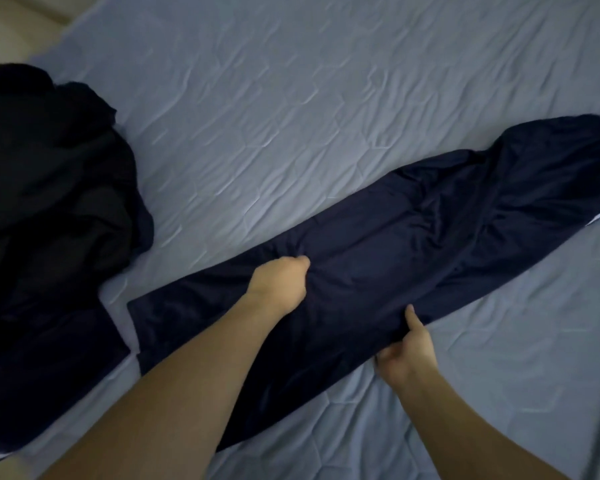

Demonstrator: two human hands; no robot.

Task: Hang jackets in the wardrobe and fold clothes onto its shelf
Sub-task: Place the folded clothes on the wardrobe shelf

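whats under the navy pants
The navy pants lie on the grey sheet, both hands gripping the fabric. Whatever lies beneath the cloth itself is covered.

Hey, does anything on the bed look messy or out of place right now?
Only the dark clothes pile at the bed's left edge, crumpled rather than folded. The navy trousers lie stretched across the grey sheet, bunched where the left hand and right hand grip them.

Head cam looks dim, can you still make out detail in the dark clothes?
Head view: dim, bluish, soft. The navy garment shows folds under the left hand and right hand; the dark pile is near-black, detail lost. Wide-angle bending at edges.
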